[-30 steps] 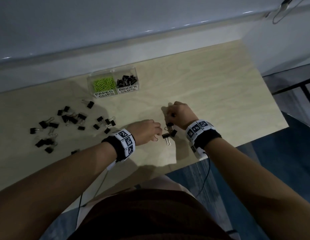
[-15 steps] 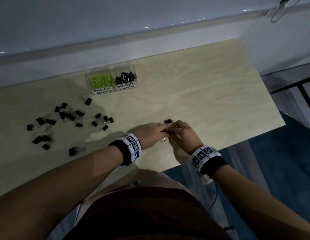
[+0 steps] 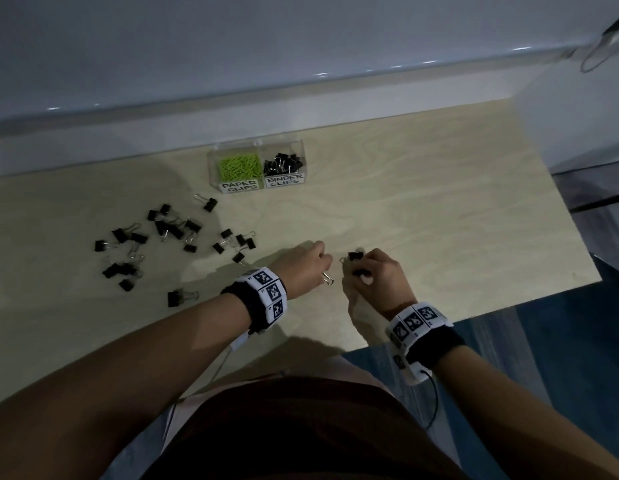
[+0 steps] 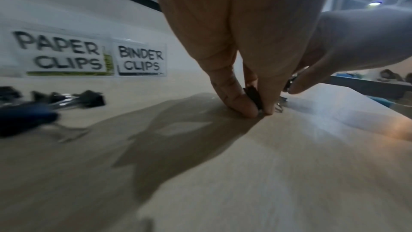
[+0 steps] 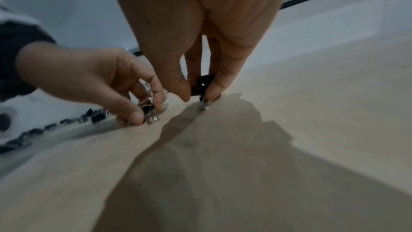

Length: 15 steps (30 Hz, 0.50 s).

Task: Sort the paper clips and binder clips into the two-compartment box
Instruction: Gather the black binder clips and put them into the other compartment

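Observation:
A clear two-compartment box (image 3: 256,154) stands near the wall, with green paper clips (image 3: 239,167) under the PAPER CLIPS label and black binder clips (image 3: 283,163) under BINDER CLIPS. Several loose black binder clips (image 3: 173,230) lie scattered on the wooden table, left of my hands. My left hand (image 3: 306,263) pinches a black binder clip (image 4: 253,95) against the tabletop; its wire handle (image 3: 328,279) pokes out. My right hand (image 3: 375,271) pinches another black binder clip (image 5: 201,85) between thumb and fingers, just right of the left hand.
The table's front edge (image 3: 474,317) runs close behind my right wrist, with blue floor beyond. A lone binder clip (image 3: 178,296) lies near my left forearm. A white wall ledge (image 3: 301,109) backs the table.
My hands, which met over one clip cluster half a second ago, have drawn slightly apart, each holding a binder clip. The right hand came down toward the table edge from further back.

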Each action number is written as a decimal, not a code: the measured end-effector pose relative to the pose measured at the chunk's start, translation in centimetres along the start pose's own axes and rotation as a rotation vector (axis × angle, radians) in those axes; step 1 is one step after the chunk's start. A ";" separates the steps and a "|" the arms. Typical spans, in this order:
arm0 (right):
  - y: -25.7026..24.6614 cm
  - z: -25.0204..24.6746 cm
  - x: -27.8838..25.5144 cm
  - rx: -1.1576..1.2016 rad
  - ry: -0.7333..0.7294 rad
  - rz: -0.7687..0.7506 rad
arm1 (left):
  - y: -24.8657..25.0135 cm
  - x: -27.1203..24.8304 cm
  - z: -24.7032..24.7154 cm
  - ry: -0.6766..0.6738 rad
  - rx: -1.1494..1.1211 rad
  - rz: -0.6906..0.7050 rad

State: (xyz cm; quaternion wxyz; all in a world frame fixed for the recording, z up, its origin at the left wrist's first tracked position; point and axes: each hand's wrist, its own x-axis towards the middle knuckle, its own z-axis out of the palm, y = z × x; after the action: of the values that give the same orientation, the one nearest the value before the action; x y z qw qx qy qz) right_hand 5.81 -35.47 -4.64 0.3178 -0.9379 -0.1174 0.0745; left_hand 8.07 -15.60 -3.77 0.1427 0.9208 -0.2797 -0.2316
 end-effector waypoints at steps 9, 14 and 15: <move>-7.6 -2.0 13.5 -0.009 0.092 -0.110 | -6.8 -0.1 -10.0 0.510 -0.371 -0.348; -11.4 -1.0 19.2 -0.208 -0.030 -0.114 | -9.4 3.6 -13.5 0.518 -0.348 -0.479; -11.7 -1.1 19.3 -0.234 -0.058 -0.119 | -9.4 4.1 -13.7 0.477 -0.354 -0.489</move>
State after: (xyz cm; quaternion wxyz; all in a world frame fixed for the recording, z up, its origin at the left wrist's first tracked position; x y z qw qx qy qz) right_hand 22.62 -21.94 2.11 0.2064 -0.9575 -0.1896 0.0683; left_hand 22.30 -8.62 2.82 0.3009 0.9495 0.0334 -0.0828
